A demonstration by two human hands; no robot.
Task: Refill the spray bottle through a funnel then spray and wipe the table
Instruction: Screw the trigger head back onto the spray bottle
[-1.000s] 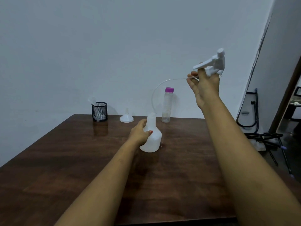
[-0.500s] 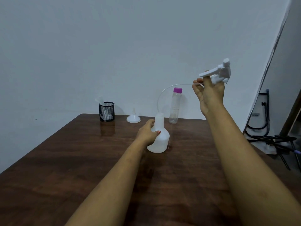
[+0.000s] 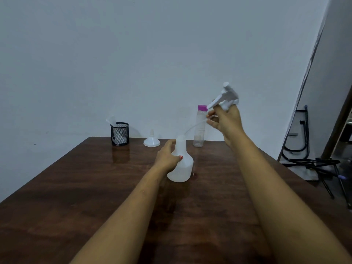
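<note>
A white spray bottle body [image 3: 183,164] stands on the brown table [image 3: 76,187]. My left hand [image 3: 167,158] grips it from the left side. My right hand [image 3: 225,121] holds the white trigger head [image 3: 226,97] up in the air to the right of the bottle. The head's thin dip tube [image 3: 194,126] curves down into the bottle neck. A white funnel [image 3: 151,141] sits upside down at the back of the table. Behind the spray bottle stands a clear water bottle [image 3: 200,128] with a purple cap.
A black mesh cup [image 3: 119,133] holding white cloth or paper stands at the back left. Black metal frames [image 3: 304,159] lie on the floor off the table's right edge. A plain wall runs right behind the table.
My right hand has lowered the trigger head and brought it leftward toward the bottle, so the tube's arc is shorter. The left hand keeps its hold on the bottle.
</note>
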